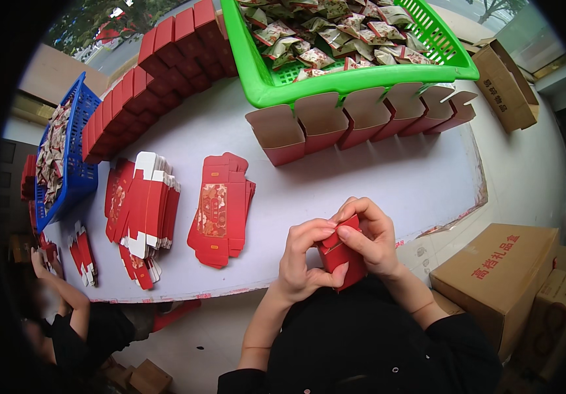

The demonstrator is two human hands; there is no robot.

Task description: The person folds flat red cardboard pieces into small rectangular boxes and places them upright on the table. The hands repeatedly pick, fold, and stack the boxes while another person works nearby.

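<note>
Folding small red cardboard box [342, 256], lower centre; left hand [299, 262] and right hand [371, 240] both grasp it. Best to press flaps squarely along creases.

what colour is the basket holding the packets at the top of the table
Bright green basket, clearest in the head view.

Little red box [343, 253] looks like smooth printed card, slightly glossy. Far green basket [256, 72] and left blue basket [82, 171] are shiny moulded plastic mesh. Surface [375, 177] is matt white; brown cartons [499, 276] on the right are plain rough cardboard.
</note>
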